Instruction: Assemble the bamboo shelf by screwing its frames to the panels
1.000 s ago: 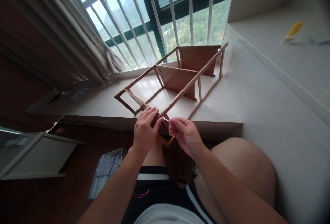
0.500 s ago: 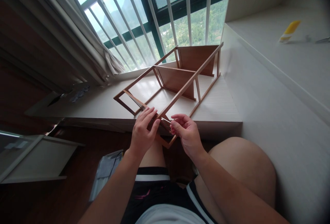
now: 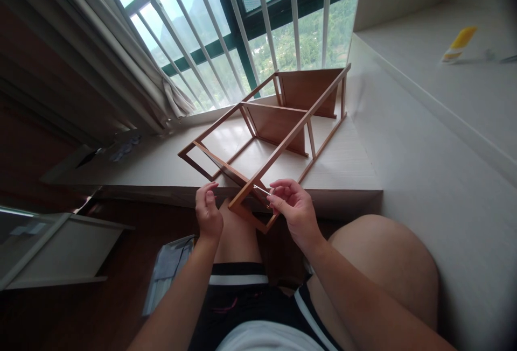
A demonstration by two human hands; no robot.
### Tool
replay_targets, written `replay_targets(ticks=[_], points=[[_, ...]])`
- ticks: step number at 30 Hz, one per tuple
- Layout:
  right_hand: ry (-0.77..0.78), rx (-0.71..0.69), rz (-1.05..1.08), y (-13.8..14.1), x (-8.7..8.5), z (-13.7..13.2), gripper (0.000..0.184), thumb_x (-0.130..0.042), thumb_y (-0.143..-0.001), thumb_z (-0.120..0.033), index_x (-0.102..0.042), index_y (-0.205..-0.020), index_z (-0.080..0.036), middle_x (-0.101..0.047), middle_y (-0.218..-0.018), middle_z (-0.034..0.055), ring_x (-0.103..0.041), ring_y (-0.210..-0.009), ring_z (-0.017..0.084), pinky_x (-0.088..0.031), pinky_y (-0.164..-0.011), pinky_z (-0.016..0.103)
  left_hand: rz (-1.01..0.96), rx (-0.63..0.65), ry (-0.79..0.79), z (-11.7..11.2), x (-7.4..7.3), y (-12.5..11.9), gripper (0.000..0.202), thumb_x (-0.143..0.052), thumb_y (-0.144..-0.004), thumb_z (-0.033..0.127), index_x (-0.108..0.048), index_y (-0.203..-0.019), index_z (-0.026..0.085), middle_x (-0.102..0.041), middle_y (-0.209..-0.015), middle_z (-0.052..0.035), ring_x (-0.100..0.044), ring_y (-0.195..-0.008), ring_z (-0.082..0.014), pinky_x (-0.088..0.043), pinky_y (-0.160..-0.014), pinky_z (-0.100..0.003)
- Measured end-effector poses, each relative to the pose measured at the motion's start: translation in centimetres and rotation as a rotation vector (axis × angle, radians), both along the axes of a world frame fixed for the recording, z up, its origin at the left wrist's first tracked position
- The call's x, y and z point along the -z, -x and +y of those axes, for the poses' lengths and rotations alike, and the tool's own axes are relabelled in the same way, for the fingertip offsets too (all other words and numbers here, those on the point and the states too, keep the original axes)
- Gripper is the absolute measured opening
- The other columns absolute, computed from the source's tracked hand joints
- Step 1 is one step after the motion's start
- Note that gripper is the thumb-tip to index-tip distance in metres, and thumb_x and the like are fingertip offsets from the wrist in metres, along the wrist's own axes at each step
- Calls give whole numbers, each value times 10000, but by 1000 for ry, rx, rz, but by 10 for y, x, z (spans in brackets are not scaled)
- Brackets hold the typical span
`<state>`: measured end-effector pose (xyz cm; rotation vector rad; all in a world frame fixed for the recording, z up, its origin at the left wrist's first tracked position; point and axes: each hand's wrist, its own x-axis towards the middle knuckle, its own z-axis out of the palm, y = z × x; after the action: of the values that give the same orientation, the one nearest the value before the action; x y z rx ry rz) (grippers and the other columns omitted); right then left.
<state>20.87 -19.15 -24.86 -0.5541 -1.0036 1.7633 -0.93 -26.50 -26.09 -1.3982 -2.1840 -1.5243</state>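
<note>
A reddish-brown wooden shelf frame [image 3: 283,141] lies on its side across the white ledge, its near end jutting over the edge toward my knees. My right hand [image 3: 297,208] pinches a thin silver rod [image 3: 262,189] that looks like a hex key, its far tip meeting the frame near a corner joint. Left of that near end, my left hand [image 3: 209,213] is off the wood, fingers loosely bent and apart, with nothing in it. What the key's tip fits into is too small to make out.
The white ledge [image 3: 343,170] runs below a barred window [image 3: 258,17]. A grey curtain [image 3: 133,60] hangs at left. On the white surface at right stands a yellow-and-white bottle [image 3: 458,47]. A pale folded thing [image 3: 167,270] lies on the dark floor.
My left hand has let go of the frame's near rail and drawn back to the left. My right hand holds the key in nearly the same spot.
</note>
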Motion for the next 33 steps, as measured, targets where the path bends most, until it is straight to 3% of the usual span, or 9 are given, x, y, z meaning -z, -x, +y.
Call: replay_targets(ticks=[2, 4, 8, 13, 21, 27, 30, 33], points=[[-5, -4, -13, -1, 1, 0, 188, -715, -810, -255, -657, -986, -232, -600, -798, -15, -547, -682, 119, -433, -561, 232, 11, -33, 135, -4, 25, 10, 359, -366, -1000, 373, -647, -1080, 165, -656, -1137, -109, -607, -1104, -222, -481, -995, -398], [-13, -8, -25, -1, 2, 0, 188, -717, -813, -264, -653, -987, -233, -606, -814, -11, -552, -697, 122, -434, -566, 232, 8, -42, 315, -7, 46, 16, 330, -386, -976, 341, -649, -1068, 165, -672, -1105, -115, -624, -1071, -235, -485, -988, -405], [-32, 0, -41, 0, 3, 0, 206, -720, -813, -282, -648, -999, -233, -612, -827, -6, -559, -708, 127, -436, -570, 232, 101, -76, 587, -8, 65, 15, 300, -431, -927, 271, -667, -1094, 190, -689, -1123, -119, -626, -1121, -282, -484, -963, -428], [-43, 19, -52, 1, 3, 0, 214, -721, -812, -283, -645, -1006, -233, -614, -839, -6, -565, -716, 127, -437, -581, 234, 229, -84, 740, 1, 62, 6, 307, -470, -937, 316, -689, -1111, 192, -711, -1110, -142, -612, -1161, -334, -443, -975, -484], [53, 8, -67, 2, 3, -3, 193, -737, -802, -306, -633, -938, -216, -626, -760, -12, -566, -657, 127, -451, -548, 232, 256, -70, 734, 1, 59, 1, 339, -461, -964, 384, -684, -1140, 199, -713, -1134, -124, -620, -1151, -319, -421, -980, -464], [53, -22, -60, 3, 2, -9, 183, -745, -806, -331, -670, -907, -199, -663, -750, 5, -612, -676, 141, -495, -591, 251, 273, -76, 765, -1, 57, 0, 324, -464, -959, 315, -675, -1168, 184, -697, -1178, -139, -603, -1184, -303, -414, -977, -434], [8, 13, -117, 2, 2, -11, 176, -724, -831, -344, -679, -925, -203, -662, -760, 5, -606, -674, 141, -491, -593, 255, 272, -77, 772, 0, 57, 0, 327, -472, -953, 315, -679, -1172, 189, -689, -1204, -139, -590, -1200, -309, -403, -989, -442], [-150, 134, -255, -1, 0, -11, 125, -671, -876, -318, -686, -934, -209, -673, -809, 10, -607, -700, 142, -496, -639, 268, 263, -91, 787, 0, 57, -1, 333, -479, -953, 316, -677, -1191, 195, -697, -1186, -131, -594, -1189, -302, -388, -1007, -441]])
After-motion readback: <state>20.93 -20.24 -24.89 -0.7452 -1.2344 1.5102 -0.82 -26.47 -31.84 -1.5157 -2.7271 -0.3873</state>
